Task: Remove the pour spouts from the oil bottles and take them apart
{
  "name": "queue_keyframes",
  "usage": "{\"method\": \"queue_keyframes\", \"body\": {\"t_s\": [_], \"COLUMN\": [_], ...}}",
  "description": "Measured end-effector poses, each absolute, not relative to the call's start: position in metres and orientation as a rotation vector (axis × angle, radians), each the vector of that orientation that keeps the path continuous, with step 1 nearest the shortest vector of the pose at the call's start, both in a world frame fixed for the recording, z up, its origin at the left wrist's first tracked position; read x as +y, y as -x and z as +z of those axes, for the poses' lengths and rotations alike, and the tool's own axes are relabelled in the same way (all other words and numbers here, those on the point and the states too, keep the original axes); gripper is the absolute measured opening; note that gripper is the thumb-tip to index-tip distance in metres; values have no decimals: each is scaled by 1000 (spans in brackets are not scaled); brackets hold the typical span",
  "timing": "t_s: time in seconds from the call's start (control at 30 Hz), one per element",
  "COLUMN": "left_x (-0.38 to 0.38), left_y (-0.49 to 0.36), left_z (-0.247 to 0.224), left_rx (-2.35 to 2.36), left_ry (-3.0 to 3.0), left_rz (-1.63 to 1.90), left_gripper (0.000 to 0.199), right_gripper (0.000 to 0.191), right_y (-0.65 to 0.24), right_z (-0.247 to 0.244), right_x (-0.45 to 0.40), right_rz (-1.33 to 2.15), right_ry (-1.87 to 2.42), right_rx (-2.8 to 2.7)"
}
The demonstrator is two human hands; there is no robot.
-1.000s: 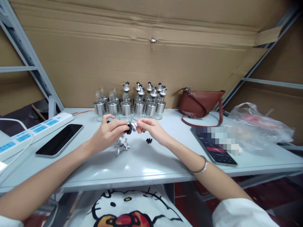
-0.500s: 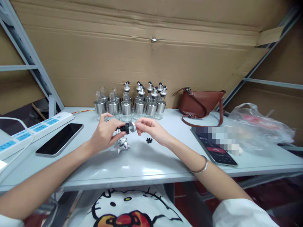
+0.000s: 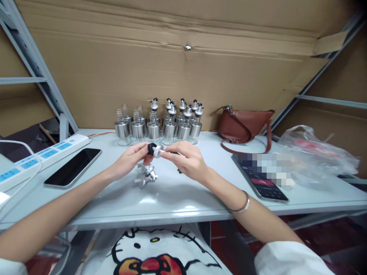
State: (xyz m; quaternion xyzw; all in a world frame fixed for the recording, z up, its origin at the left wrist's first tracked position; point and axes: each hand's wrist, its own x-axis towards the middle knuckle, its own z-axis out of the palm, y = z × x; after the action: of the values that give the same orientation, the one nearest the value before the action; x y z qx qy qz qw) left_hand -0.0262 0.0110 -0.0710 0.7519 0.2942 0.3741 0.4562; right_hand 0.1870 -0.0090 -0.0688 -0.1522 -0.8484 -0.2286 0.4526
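Observation:
My left hand pinches the black part of a black-and-silver pourer top. From the other side, the fingers of my right hand close on its silver end. Just below my left hand, a pile of silver pourer pieces lies on the table. Small black caps are mostly hidden behind my right hand. Behind both hands stand rows of glass bottles with steel sleeves; several on the right carry silver and black pourer tops, while those at the left have bare necks.
On the left of the table are a white power strip and a dark phone. To the right lie a brown bag, another phone and a clear plastic bag. Cardboard rises behind.
My left fingers have drawn together around the black part, and the pourer top has turned and shifted slightly left and up. My right hand has moved over the small black caps, covering most of them.

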Motion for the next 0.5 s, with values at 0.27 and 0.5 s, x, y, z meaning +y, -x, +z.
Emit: {"method": "queue_keyframes", "body": {"t_s": [0.27,0.5], "left_x": [25,74], "left_y": [38,88], "left_z": [-60,-61], "left_rx": [861,1534], "left_ry": [-1794,-2671], "left_rz": [1104,981], "left_gripper": [35,28], "right_gripper": [15,22], "right_y": [-185,-185], "right_z": [-68,-72], "right_x": [-10,-5], "right_rz": [-454,-335], "right_ry": [565,742], "right_rx": [-2102,-2252]}}
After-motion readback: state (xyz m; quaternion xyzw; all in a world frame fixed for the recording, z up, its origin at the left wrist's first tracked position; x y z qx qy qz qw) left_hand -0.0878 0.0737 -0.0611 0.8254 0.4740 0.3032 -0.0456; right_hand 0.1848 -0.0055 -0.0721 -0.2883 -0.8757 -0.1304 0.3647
